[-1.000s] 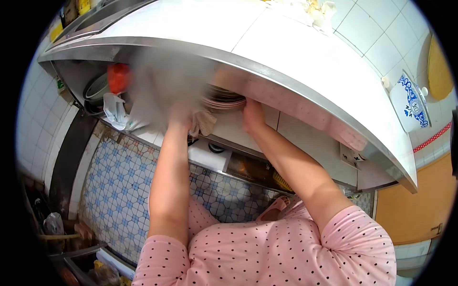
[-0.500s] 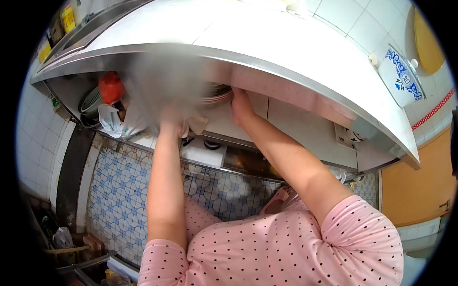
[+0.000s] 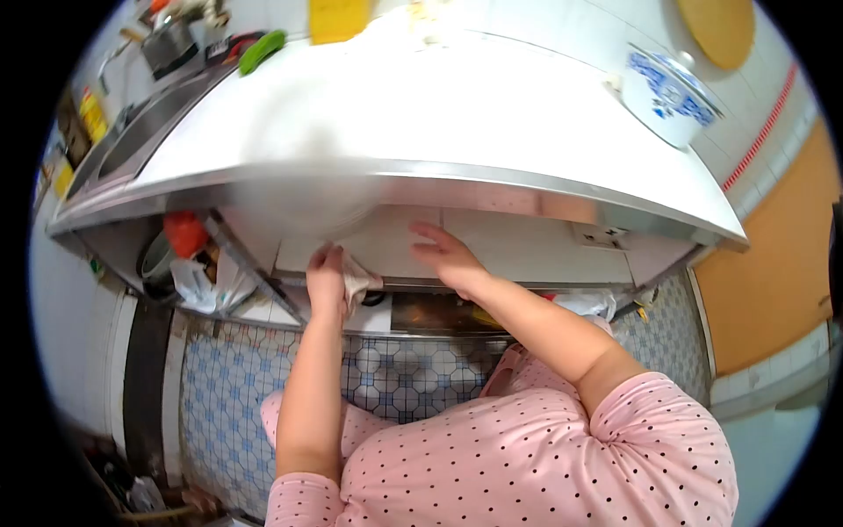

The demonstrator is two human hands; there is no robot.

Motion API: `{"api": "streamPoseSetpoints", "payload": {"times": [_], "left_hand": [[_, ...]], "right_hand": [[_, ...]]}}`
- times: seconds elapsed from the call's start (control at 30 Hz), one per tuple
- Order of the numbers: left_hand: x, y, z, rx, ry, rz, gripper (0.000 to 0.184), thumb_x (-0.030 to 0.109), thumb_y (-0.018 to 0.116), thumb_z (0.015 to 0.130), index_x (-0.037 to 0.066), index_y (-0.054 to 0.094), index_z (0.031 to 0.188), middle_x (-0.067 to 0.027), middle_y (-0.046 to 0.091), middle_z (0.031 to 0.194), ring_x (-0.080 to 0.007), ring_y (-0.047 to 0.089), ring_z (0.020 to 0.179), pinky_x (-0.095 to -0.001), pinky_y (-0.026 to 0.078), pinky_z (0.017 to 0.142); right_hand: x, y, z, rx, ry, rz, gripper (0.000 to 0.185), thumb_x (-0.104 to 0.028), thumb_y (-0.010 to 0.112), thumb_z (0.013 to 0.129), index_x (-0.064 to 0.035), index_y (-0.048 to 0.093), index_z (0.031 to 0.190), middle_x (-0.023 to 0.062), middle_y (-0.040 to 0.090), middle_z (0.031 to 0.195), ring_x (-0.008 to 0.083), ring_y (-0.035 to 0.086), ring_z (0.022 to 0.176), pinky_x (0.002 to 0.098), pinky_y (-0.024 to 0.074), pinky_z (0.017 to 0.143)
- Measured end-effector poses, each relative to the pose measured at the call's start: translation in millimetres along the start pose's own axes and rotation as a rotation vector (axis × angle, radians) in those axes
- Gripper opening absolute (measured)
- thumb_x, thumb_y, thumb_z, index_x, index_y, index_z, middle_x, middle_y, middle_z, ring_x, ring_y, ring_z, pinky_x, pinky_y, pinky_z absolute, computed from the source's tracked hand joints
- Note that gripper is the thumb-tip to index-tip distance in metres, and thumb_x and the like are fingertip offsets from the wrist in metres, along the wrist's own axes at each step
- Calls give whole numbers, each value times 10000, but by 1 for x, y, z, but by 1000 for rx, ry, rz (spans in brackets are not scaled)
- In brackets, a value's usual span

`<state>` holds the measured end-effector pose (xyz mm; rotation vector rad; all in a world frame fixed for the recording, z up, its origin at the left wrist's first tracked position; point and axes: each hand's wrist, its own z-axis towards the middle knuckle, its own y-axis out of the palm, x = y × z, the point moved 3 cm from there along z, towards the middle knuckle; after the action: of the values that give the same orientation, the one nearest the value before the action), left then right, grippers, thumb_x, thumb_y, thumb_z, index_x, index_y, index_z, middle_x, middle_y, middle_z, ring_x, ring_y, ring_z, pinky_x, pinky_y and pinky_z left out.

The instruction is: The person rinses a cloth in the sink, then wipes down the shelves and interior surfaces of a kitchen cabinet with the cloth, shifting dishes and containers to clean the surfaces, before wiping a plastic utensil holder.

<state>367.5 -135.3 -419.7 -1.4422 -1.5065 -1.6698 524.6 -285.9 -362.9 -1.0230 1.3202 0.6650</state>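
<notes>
My left hand (image 3: 327,274) is at the front edge of the tiled cabinet shelf (image 3: 518,241), its fingers closed on a pale cloth (image 3: 358,279) that hangs down beside the wrist. To its right, my right hand (image 3: 446,256) hovers over the same shelf with thumb and fingers apart and nothing in it. A blurred grey patch covers the view above my left hand and hides part of the shelf and counter edge.
The white counter (image 3: 509,114) with its metal edge overhangs the shelf. A blue-and-white lidded pot (image 3: 667,97) stands at right, a sink (image 3: 158,132) at left. Left in the cabinet are a red bag (image 3: 185,234) and plastic bags (image 3: 198,283). A green vegetable (image 3: 262,53) lies on the counter.
My right hand has let go of the stack of plates, drawn back toward me and opened. The plates no longer show. My left hand stays near the shelf edge with the cloth; the view has tilted up.
</notes>
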Motion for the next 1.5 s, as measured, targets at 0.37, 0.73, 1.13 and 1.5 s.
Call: {"api": "streamPoseSetpoints", "payload": {"times": [0.37,0.73,1.13,1.5], "left_hand": [[-58,34,-14,-379,1078,1505,514,292,587,921,87,470,1378,-209,463,1364,-395,474,1234,-485,384,1024],[-106,180,-48,-825,473,1451,584,373,501,939,107,367,1442,-194,410,1466,-407,433,1304,-465,362,1070],[-147,228,-125,-1093,1013,1331,406,133,609,853,103,591,1257,-99,567,1315,-343,525,1206,-440,468,939],[-99,180,37,-668,590,2158,554,126,514,914,21,365,1437,-268,369,1464,-406,405,1328,-441,331,1092]], "right_hand": [[85,-81,-76,151,-134,-67,349,-204,613,908,-8,621,1197,136,687,1050,199,648,955,310,502,850],[83,-122,-110,391,-272,-46,218,-121,579,926,7,671,1077,126,704,938,183,673,833,296,523,767],[106,-200,-124,769,-182,570,191,-178,549,955,-45,665,1028,18,680,949,89,568,711,215,434,605],[113,-187,-97,554,-29,793,203,-187,519,952,-53,663,998,3,660,928,91,562,767,237,443,671]]}}
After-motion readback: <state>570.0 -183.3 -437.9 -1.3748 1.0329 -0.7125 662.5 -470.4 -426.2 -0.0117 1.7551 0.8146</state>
